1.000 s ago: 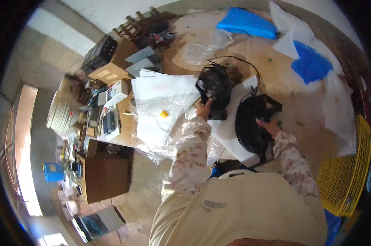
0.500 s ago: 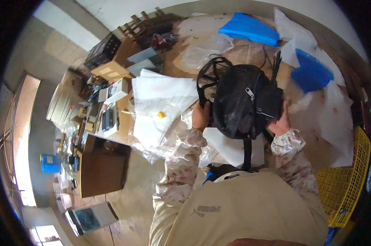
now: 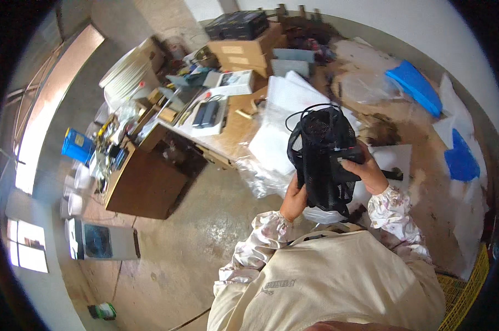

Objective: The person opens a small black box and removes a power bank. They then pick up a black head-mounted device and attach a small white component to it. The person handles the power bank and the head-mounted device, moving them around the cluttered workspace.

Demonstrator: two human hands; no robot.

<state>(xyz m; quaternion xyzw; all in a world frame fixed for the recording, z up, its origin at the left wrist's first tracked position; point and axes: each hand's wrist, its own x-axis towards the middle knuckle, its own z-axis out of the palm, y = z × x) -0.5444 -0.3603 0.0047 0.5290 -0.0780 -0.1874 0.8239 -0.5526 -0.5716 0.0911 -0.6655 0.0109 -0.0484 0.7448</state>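
A black mesh bag (image 3: 318, 176) hangs upright in front of my chest, between my two hands. My left hand (image 3: 294, 199) is closed on its lower left edge, with the fingertips hidden behind the mesh. On the bag's right side sits a small black boxy piece (image 3: 344, 165). My right hand (image 3: 372, 172) wraps round this piece, thumb in front, and presses it against the bag. A thin black cord (image 3: 300, 114) loops out at the bag's top left.
White foam sheets (image 3: 277, 127) and clear plastic lie on the table behind the bag. Blue plastic pieces (image 3: 417, 88) are at the far right. A yellow crate (image 3: 470, 289) stands at lower right. Left are a cluttered desk (image 3: 145, 187) and a carton (image 3: 244, 52).
My view has swung left. The bag has turned so that a narrower side faces me, and my right hand has moved onto the boxy piece on its side.
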